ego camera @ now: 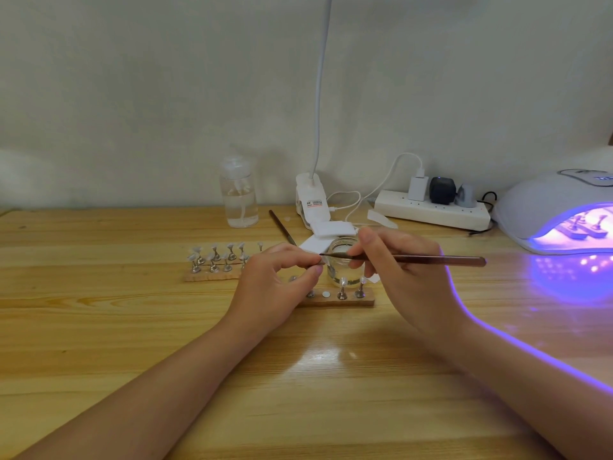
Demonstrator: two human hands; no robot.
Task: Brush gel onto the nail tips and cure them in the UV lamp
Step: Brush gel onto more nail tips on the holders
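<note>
- My left hand [282, 270] pinched one nail tip [321, 260] on its stand, lifted above the near wooden strip [335, 300].
- My right hand [398, 260] gripped the brush [414, 259], bristles touching that tip: gel was going on, I judged.
- UV lamp [544, 207] glowed far right, holders already inside.
- Next: finish the coat evenly, reseat the stand in the strip's free spot, then the lamp.
</note>
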